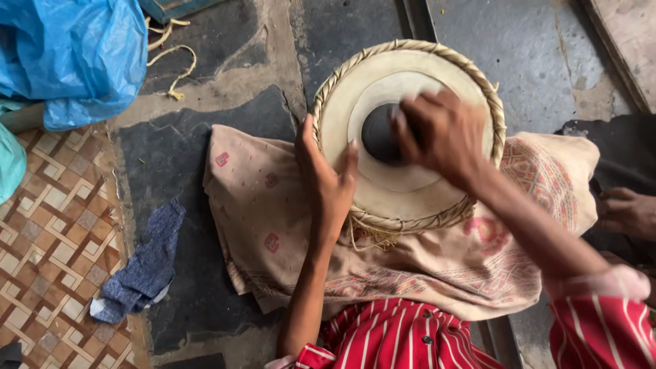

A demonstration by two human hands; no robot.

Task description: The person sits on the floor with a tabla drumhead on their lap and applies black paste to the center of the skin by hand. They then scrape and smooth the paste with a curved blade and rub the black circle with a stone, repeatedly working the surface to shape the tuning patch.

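A round drum head with pale skin and a braided rim lies face up on a beige patterned cloth. A black round patch sits at its middle. My left hand rests on the drum's left rim, thumb and fingers spread over the edge. My right hand is blurred, its fingers curled down onto the black patch. Whether it holds something under the fingers cannot be seen. I wear a red striped garment.
A blue plastic bag lies at the top left. A blue-grey rag lies on the dark stone floor beside a patterned mat. Another person's hand shows at the right edge. Yellow cord lies near the bag.
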